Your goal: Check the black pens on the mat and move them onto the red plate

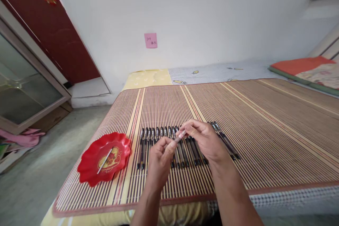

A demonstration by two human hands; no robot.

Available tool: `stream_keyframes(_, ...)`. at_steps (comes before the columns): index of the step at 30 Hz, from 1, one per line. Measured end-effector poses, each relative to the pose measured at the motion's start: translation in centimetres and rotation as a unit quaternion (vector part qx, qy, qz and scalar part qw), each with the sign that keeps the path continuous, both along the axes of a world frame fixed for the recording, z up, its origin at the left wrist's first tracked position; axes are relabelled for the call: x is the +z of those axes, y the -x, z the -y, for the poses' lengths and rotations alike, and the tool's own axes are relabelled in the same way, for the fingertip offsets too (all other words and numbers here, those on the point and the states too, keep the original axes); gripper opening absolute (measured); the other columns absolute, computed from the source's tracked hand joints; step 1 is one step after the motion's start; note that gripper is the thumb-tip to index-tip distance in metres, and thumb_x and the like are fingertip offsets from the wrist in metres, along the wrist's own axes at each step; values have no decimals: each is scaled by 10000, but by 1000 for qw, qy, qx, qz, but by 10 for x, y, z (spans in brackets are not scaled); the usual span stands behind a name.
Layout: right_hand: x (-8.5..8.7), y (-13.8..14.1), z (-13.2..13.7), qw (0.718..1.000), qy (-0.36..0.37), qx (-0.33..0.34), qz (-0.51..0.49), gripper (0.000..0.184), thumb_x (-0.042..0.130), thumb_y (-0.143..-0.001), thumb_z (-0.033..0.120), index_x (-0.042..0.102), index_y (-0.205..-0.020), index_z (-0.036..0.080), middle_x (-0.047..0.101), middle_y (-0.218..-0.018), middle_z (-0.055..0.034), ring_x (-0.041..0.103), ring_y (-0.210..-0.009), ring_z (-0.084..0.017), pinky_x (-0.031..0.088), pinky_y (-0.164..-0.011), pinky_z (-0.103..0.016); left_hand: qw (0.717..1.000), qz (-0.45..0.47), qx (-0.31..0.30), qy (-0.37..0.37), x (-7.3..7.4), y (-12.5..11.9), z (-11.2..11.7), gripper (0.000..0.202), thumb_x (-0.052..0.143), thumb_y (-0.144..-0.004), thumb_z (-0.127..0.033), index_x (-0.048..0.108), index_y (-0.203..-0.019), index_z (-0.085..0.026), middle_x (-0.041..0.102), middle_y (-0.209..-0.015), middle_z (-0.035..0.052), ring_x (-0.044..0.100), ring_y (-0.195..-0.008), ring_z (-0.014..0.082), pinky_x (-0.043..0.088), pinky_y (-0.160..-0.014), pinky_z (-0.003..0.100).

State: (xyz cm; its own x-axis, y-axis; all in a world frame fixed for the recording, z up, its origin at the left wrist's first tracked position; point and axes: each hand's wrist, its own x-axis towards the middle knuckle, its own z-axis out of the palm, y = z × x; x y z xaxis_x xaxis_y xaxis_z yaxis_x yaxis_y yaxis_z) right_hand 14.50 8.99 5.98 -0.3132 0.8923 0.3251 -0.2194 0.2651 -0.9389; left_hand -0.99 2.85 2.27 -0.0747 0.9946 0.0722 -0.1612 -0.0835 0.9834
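Presently, one pen [180, 136] hangs just above the row of pens [149, 139] on the bamboo mat [265, 130], its long axis slanting near-left to far-right. The left hand [159, 162] pinches the near end, the right hand [205, 139] the far end, both grips closed.

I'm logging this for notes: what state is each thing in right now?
row of pens: lying side by side on mat
pen: lifted above the row
left hand: closed on pen
right hand: pinching pen
red plate: resting on mat, one thin rod inside
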Motion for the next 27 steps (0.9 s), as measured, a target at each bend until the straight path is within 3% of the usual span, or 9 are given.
stream_keyframes(6,-3,-1,-1,1000,10,2,-3,211,696,-932,391,761,-827,221,748,-781,-23,684,-731,-145,528,-720,-286,1000,7,-28,3,1,0,0,409,638,-935,-527,611,-745,-166,337,-530,-86,257,-483,67,195,-472,199)
stream_keyframes(11,-10,-6,-6,999,34,-15,-36,221,695,-939,420,760,-855,226,763,-816,-28,664,-727,-130,506,-689,-260,995,41,-80,39,6,7,-1,427,574,-954,-552,674,-838,-154,494,-494,-49,302,-421,61,190,-436,201)
stream_keyframes(14,-12,-11,-8,999,29,-20,-41,240,689,-943,440,765,-866,225,762,-839,-28,671,-750,-131,518,-711,-259,994,47,-91,43,8,9,-2,322,666,-901,-468,657,-806,-160,561,-521,-33,343,-419,56,214,-435,188)
stream_keyframes(17,-12,-9,-8,998,23,-34,-49,240,702,-933,444,764,-855,226,758,-826,-21,668,-737,-126,521,-707,-253,999,24,-24,15,9,4,0,214,721,-851,-367,637,-798,-178,633,-595,-14,446,-470,75,328,-476,187)
stream_keyframes(19,-13,-4,-8,997,26,-44,-62,234,717,-919,445,763,-845,228,755,-802,-16,664,-716,-123,520,-692,-248,998,-38,46,-15,11,0,3,138,714,-854,-317,666,-847,-188,664,-649,-4,515,-533,101,392,-523,205)
stream_keyframes(23,-12,5,-7,992,56,-62,-91,255,751,-877,469,758,-813,223,753,-761,-17,651,-658,-122,524,-650,-244,954,-208,191,-103,11,-7,9,36,702,-857,-218,733,-871,-205,679,-705,-3,556,-592,114,412,-567,223)
stream_keyframes(25,-11,7,-7,990,72,-67,-100,269,764,-860,480,759,-803,217,750,-753,-22,642,-645,-123,528,-634,-244,950,-198,209,-120,11,-9,9,53,717,-849,-210,739,-897,-209,699,-751,3,601,-641,122,449,-601,226)
stream_keyframes(27,-10,8,-6,988,83,-70,-106,282,776,-846,490,763,-797,212,739,-742,-21,637,-642,-120,529,-624,-236,972,-116,182,-98,10,-11,7,160,762,-823,-234,720,-975,-206,725,-805,14,659,-710,138,505,-648,231)
